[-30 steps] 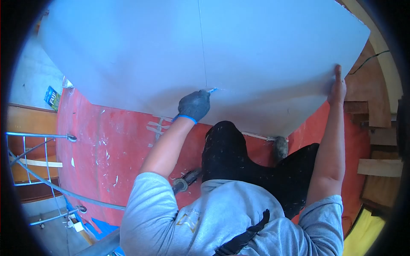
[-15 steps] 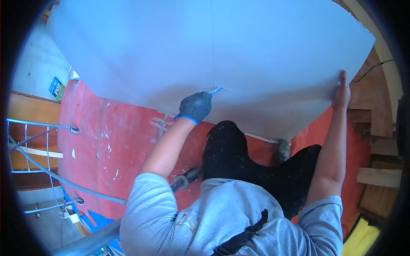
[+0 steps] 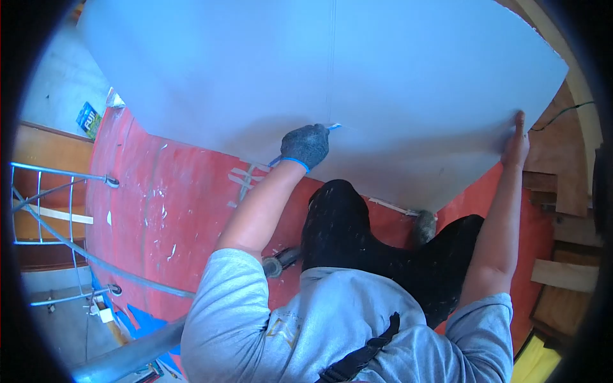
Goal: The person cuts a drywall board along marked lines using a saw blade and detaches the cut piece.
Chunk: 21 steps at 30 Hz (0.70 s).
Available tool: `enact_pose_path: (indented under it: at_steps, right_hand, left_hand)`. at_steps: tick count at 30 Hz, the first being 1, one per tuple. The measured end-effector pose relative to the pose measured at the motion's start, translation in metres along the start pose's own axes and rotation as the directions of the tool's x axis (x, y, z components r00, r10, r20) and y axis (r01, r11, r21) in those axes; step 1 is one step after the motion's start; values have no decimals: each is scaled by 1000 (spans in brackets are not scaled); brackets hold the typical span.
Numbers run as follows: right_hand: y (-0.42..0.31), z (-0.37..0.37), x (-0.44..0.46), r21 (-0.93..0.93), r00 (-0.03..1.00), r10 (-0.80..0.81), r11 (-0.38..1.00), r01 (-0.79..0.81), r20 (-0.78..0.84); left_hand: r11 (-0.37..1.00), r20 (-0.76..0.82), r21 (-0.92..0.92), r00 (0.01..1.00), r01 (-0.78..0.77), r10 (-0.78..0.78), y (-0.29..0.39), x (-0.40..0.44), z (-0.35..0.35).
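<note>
A large pale board [image 3: 223, 70], which looks like plasterboard, leans in front of me, with a thin straight line running up its face. My left hand [image 3: 304, 148], in a dark grey glove with a blue cuff, is closed around a slim blue utility knife [image 3: 334, 127]. The knife's pale tip touches or nearly touches the board close to the lower end of that line. Bare, my right hand [image 3: 514, 147] holds the board's right edge, one digit pointing up along it; the other fingers are partly hidden.
Red floor covering [image 3: 147, 217] with white scraps lies below the board. A metal wheeled frame [image 3: 70, 236] stands at left, near a FUJI packet [image 3: 88, 120]. Wood pieces [image 3: 565, 274] are stacked at right. My shoe [image 3: 424, 228] is by the board's lower edge.
My left hand and the knife have moved slightly right and up the board. My right hand stays at the board's edge. The whole view has shifted a little.
</note>
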State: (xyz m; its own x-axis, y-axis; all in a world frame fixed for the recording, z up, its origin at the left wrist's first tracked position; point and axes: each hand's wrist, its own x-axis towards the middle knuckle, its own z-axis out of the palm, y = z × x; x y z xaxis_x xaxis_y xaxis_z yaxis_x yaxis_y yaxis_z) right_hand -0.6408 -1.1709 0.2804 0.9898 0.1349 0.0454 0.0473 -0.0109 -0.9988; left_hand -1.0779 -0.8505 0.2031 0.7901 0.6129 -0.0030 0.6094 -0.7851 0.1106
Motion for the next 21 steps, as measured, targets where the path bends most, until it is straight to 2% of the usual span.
enact_pose_path:
  at_steps: [1,4,7,10,13,16,19,21]
  right_hand:
    - [0,3,-3,-6,1000,25,1000,-25,-12]
    - [-1,5,-9,146,999,-38,989,33,33]
    - [-1,5,-8,97,999,-54,994,54,-3]
    - [2,5,-3,75,1000,-3,997,3,3]
    - [1,1,-4,95,999,18,995,-21,32]
    - [5,0,5,-14,999,19,1000,-20,-27]
    - [6,5,4,59,999,-37,998,35,23]
    - [13,0,-5,34,1000,-13,999,13,9]
  left_hand:
    - [1000,25,10,1000,10,-10,-3,-8,1]
    - [999,49,18,998,29,-29,-2,-12,-12]
    - [998,6,-44,999,35,-34,8,14,17]
    - [1000,54,-17,998,-11,12,7,13,10]
    - [996,129,18,988,82,-84,-3,-10,-8]
    - [995,124,0,987,104,-103,-6,5,18]
    - [998,49,6,997,65,-65,-5,-13,1]
    - [997,85,3,994,75,-75,-3,-25,-3]
